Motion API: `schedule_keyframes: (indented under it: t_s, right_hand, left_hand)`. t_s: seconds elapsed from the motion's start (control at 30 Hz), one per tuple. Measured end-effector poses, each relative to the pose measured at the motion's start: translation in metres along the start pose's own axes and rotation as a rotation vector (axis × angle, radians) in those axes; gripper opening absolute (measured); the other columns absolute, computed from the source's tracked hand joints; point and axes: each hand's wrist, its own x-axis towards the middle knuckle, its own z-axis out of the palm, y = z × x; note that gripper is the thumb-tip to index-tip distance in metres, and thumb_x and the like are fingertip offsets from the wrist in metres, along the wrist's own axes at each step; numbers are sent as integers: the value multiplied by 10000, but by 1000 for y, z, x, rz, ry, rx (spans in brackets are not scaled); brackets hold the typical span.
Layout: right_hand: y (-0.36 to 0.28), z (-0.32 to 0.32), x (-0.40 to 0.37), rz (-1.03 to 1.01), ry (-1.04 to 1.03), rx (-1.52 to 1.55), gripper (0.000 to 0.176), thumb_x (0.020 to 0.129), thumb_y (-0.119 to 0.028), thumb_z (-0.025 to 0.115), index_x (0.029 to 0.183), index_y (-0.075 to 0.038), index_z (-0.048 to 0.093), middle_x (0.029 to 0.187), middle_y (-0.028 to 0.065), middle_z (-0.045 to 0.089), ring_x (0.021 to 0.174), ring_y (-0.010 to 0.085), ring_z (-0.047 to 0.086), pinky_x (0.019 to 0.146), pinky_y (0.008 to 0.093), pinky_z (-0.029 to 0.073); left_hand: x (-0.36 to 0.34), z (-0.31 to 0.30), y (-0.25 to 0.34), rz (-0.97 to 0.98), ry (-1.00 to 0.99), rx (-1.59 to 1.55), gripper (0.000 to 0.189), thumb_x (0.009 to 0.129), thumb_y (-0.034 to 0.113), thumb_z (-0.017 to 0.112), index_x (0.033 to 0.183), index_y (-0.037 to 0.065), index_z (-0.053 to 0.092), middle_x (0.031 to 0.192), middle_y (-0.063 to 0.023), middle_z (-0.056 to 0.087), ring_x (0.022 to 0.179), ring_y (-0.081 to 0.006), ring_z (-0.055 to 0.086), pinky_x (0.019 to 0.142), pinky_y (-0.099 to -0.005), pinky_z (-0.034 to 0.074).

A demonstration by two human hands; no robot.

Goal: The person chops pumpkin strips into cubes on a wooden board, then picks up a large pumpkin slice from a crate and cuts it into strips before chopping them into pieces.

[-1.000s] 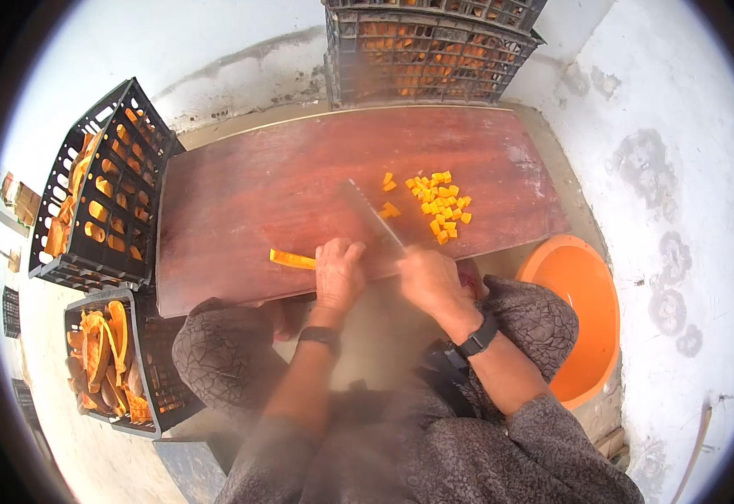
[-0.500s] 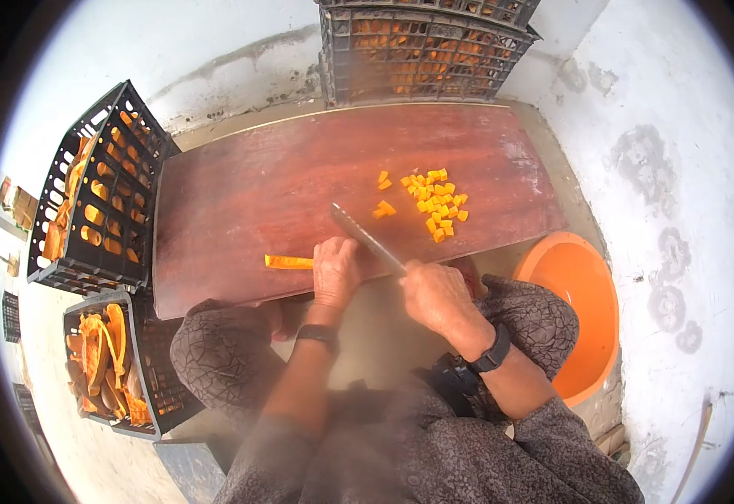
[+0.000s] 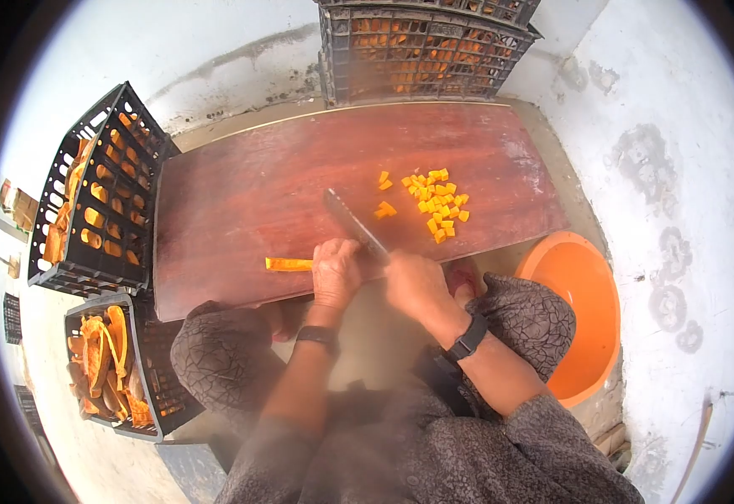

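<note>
My left hand (image 3: 336,270) is closed on one end of an orange strip (image 3: 287,265), which looks like pumpkin and lies near the front edge of the reddish-brown board (image 3: 232,197). My right hand (image 3: 413,281) is wrapped round the handle of a knife (image 3: 355,221). The blade points up and to the left across the board, just right of my left hand. A scatter of orange cubes (image 3: 440,202) lies on the board's right half, with a few small cut pieces (image 3: 384,209) beside them. The strip's gripped end is hidden by my fingers.
An orange basin (image 3: 573,311) stands at the board's right front corner. Black crates of orange pieces stand at the left (image 3: 102,197), lower left (image 3: 144,370) and behind the board (image 3: 421,59). White walls rise at the back and right.
My right hand has moved left with the knife, so the blade is closer to my left hand. My left hand and the strip have stayed in place.
</note>
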Motion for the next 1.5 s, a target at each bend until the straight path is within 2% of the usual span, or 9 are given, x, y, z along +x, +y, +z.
schedule_keyframes:
  t_s: [0.37, 0.43, 0.77, 0.87, 0.93, 1.13, 1.37, 1.47, 1.5]
  right_hand:
    - [4, -26, -11, 56, 49, 69, 124, 839, -155, 592, 819, -34, 610, 737, 194, 640, 716, 381, 633, 664, 473, 487]
    - [1, -29, -17, 13, -4, 103, 200, 845, -187, 598, 810, 10, 604, 721, 255, 622, 743, 443, 623, 681, 517, 482]
    - [-2, -34, -27, -52, -56, 97, 199, 841, -173, 596, 802, 22, 610, 697, 246, 617, 734, 426, 628, 681, 505, 485]
    - [-3, -37, -28, -40, -72, 94, 205, 840, -179, 600, 816, 24, 613, 713, 248, 620, 752, 425, 629, 696, 500, 484]
    - [-4, -39, -28, -34, -129, 38, 136, 834, -127, 592, 845, 5, 623, 754, 209, 650, 769, 366, 650, 698, 456, 496]
    - [-3, -28, -26, -15, -164, 44, 119, 786, -100, 598, 847, -1, 622, 795, 209, 656, 785, 368, 652, 723, 455, 504]
    - [-7, -13, -19, 10, -161, 52, 91, 746, -64, 584, 818, -10, 601, 795, 201, 655, 796, 367, 653, 716, 457, 508]
    - [-6, -7, -17, 2, -83, 66, 90, 749, -64, 579, 817, -15, 610, 793, 200, 656, 795, 368, 653, 710, 456, 508]
    - [-4, -7, -15, 19, -68, 65, 85, 763, -75, 581, 819, -22, 616, 789, 199, 656, 794, 370, 652, 708, 457, 508]
  left_hand:
    - [-3, -2, -4, 21, 15, -46, 159, 781, -2, 593, 919, 76, 591, 860, -96, 614, 861, -305, 579, 769, -400, 431]
    - [-3, -2, -3, 44, 44, -50, 148, 781, 1, 599, 905, 77, 573, 850, -94, 594, 850, -303, 568, 764, -401, 420]
    - [-7, -4, -5, 27, 14, -18, 107, 791, 6, 591, 872, 61, 548, 815, -106, 570, 832, -317, 552, 761, -414, 413]
    - [-9, -3, -6, 48, 41, -42, 94, 795, 3, 582, 856, 58, 538, 814, -115, 561, 826, -325, 545, 757, -420, 413]
    - [-9, -3, -5, 48, 48, -35, 96, 788, -6, 574, 841, 56, 524, 813, -122, 552, 821, -333, 538, 754, -422, 413]
    - [-9, -3, -3, 41, 51, -47, 114, 766, -22, 562, 840, 51, 515, 818, -136, 542, 830, -344, 532, 761, -427, 413]
    - [-8, 1, -4, 9, 28, -38, 129, 752, -22, 570, 847, 47, 518, 830, -147, 547, 839, -354, 531, 763, -432, 417]
    - [-9, -2, -3, -19, 14, -53, 145, 749, -27, 568, 868, 46, 530, 840, -141, 558, 848, -354, 533, 767, -438, 423]
    - [-9, -4, -1, -33, -10, -61, 164, 761, -22, 570, 907, 48, 547, 894, -144, 577, 883, -357, 543, 799, -436, 432]
